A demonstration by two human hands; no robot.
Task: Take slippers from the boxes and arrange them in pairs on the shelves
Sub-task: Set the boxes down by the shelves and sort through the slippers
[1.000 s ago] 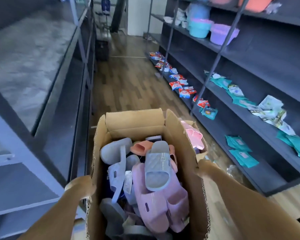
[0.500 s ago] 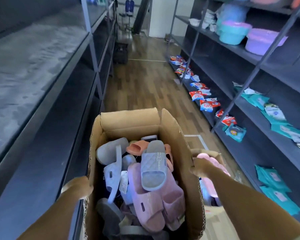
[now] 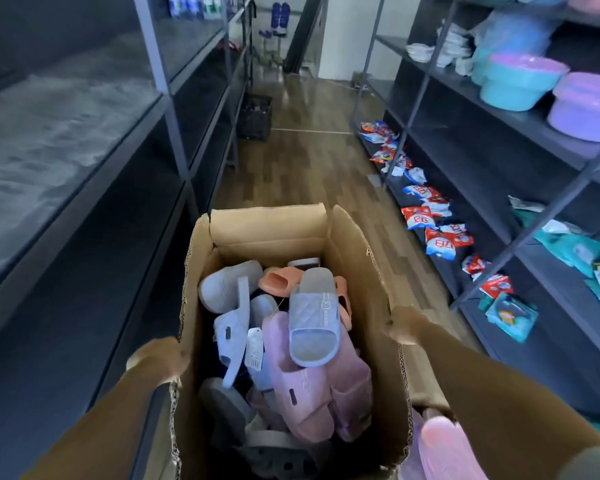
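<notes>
Holding open brown cardboard box (image 3: 267, 230) of pastel plastic slippers (image 3: 291, 393): left hand (image 3: 156, 358) grips left wall, right hand (image 3: 404, 325) grips right wall, both curled on cardboard.

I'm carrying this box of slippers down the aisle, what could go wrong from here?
1. The blue-grey slipper lies loose on top and may slide out if the cardboard box tips.
2. The left hand and right hand hold only its side walls; the cardboard might buckle.
3. The box hides the floor just ahead, and a black crate stands by the left shelves: a trip risk.
</notes>
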